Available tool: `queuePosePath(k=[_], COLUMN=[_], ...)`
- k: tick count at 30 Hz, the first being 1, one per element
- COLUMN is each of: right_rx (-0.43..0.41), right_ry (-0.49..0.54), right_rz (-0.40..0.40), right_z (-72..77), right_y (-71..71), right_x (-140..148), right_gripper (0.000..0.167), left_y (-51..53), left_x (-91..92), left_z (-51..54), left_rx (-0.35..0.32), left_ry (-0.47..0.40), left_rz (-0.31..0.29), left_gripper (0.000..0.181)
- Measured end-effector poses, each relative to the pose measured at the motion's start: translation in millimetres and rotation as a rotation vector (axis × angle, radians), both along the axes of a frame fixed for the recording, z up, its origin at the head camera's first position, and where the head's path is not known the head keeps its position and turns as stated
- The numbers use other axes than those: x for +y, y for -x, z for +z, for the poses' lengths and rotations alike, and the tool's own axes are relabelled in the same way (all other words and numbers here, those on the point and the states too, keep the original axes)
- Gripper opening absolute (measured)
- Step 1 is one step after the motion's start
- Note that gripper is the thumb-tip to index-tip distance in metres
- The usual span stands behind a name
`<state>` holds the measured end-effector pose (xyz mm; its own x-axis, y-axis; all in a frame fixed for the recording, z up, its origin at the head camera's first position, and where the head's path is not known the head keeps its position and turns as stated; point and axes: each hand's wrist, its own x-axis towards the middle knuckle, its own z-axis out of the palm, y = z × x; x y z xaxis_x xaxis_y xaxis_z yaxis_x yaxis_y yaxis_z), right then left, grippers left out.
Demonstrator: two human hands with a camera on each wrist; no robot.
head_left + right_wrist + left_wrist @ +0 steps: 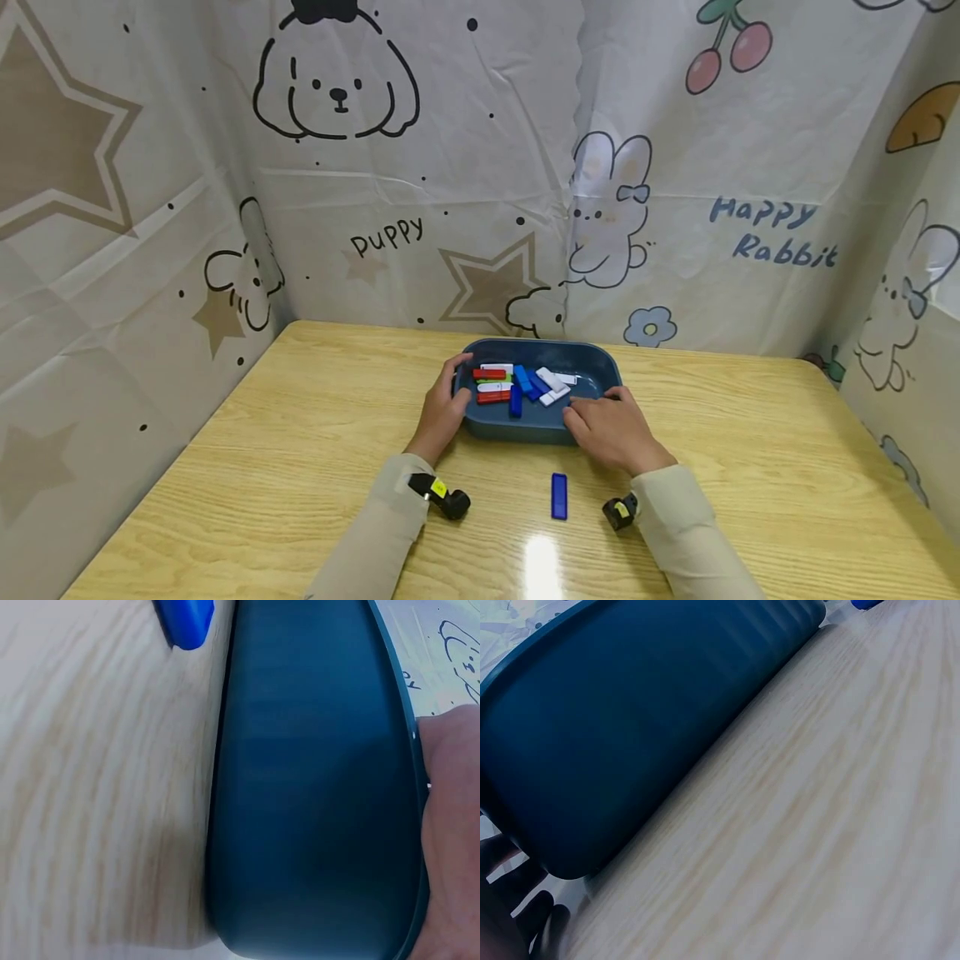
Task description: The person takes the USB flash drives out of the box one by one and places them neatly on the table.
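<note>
A dark blue bin [517,432] stands on the table, with several red, white, green and blue small pieces [493,387] inside. My left hand [441,410] grips its left end, thumb at the rim; in the left wrist view the fingers [519,889] lie around the corner of the bin [630,735]. My right hand [618,429] holds the front right corner, and in the right wrist view this hand [456,832] lies over the rim of the bin [315,787]. Some right fingertips are hidden.
A single blue piece [559,497] lies on the wooden table [300,417] in front of the bin, between the forearms. Behind the bin and at both sides hangs a printed cloth [480,167].
</note>
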<state>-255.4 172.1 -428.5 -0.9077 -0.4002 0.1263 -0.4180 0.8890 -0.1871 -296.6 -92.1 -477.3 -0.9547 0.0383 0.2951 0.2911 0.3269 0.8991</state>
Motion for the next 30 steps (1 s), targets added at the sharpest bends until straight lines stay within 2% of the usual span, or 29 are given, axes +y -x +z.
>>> queuePosePath(k=[11,20,30], right_rx=[-0.021,0.003,0.010], right_ry=[0.009,0.013,0.090], right_rz=[-0.008,-0.007,-0.029], right_z=[-0.1,0.5,-3.0], right_y=[1.5,0.0,2.3], right_x=[-0.1,-0.2,0.2], right_gripper=[0.039,0.039,0.038], left_y=[-0.6,1.0,-0.6], left_x=[-0.1,-0.3,-0.3], left_z=[0.4,-0.4,0.6], left_rx=[0.001,0.000,0.008], left_ry=[-0.002,-0.002,-0.002], left_rz=[0.001,-0.002,0.000], left_gripper=[0.057,0.056,0.056])
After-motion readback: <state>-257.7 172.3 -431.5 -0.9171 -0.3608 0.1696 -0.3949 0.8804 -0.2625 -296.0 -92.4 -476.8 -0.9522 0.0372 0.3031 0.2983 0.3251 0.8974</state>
